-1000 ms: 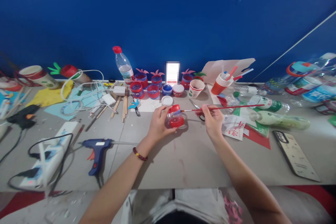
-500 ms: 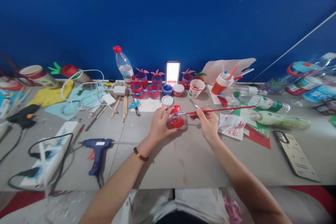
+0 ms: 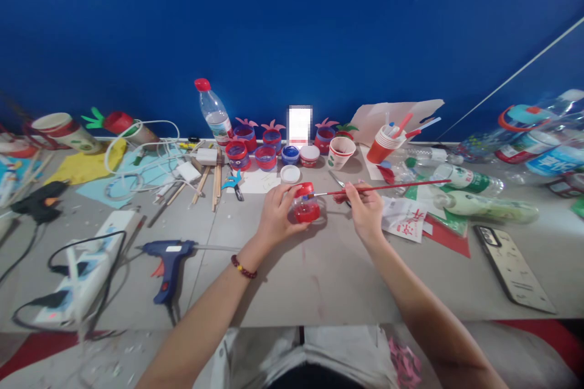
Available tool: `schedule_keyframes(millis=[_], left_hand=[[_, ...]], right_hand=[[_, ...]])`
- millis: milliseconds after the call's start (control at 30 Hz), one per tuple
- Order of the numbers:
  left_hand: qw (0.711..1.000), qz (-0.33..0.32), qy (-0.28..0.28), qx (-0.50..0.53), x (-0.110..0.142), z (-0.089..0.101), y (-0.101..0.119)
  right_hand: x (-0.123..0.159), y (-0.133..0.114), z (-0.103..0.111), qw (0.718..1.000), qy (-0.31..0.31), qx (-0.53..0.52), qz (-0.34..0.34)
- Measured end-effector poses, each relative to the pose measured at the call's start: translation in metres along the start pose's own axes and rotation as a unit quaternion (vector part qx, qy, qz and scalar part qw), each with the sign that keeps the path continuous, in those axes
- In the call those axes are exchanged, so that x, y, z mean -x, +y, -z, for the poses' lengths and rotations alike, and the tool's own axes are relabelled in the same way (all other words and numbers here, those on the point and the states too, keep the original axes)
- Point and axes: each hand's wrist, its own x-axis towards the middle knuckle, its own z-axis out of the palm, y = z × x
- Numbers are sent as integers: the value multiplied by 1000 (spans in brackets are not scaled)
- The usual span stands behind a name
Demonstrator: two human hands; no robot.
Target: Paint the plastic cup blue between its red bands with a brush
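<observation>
My left hand is closed around the side of a clear plastic bottle section with red painted bands at both ends. My right hand pinches a long, thin red paintbrush, its handle pointing right. The bristles meet the upper red band, where a small blue patch shows; actual contact is hard to make out. Just beyond my right hand lie scissors, partly covered by it. Behind the bottle section are a white lid, an open blue paint jar and a second jar.
Red and blue painted cups line the blue wall beside a paper cup. On the left are a glue gun and a power strip. Plastic bottles and a phone lie on the right.
My right hand and the paintbrush have shifted slightly right, and the bristles now sit at the upper band's right part. A blue patch shows there. My left hand keeps its hold.
</observation>
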Motion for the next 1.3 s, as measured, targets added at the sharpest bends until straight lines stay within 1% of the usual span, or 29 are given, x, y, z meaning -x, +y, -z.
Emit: schedule_keyframes(millis=[133,300,367,433,533,600,733,833,1067,1300], left_hand=[[1000,14,-9,2,0,1,-2],[1000,30,-4,-1,1,1,-4],[999,34,-2,-3,1,1,-3],[999,40,-3,-3,2,1,-2],[999,36,-3,-7,2,0,-1],[999,31,-4,-9,2,0,-1],[999,33,-14,-9,1,-2,0],[1000,23,-11,-7,1,-1,1],[1000,16,-11,-1,0,-1,1],[1000,21,-7,8,0,0,0]], right_hand=[[-4,-1,1,1000,23,1,1],[-9,1,6,999,38,-13,27],[-9,5,8,998,29,-38,27],[-6,8,8,998,6,-53,14],[2,8,3,999,-25,-48,-3],[7,5,-1,999,-31,-39,-7],[10,-2,-6,999,-19,-31,-13],[9,-4,-7,999,-6,-32,-15],[6,0,-2,1000,0,-22,-11],[0,2,0,999,18,-36,-10]])
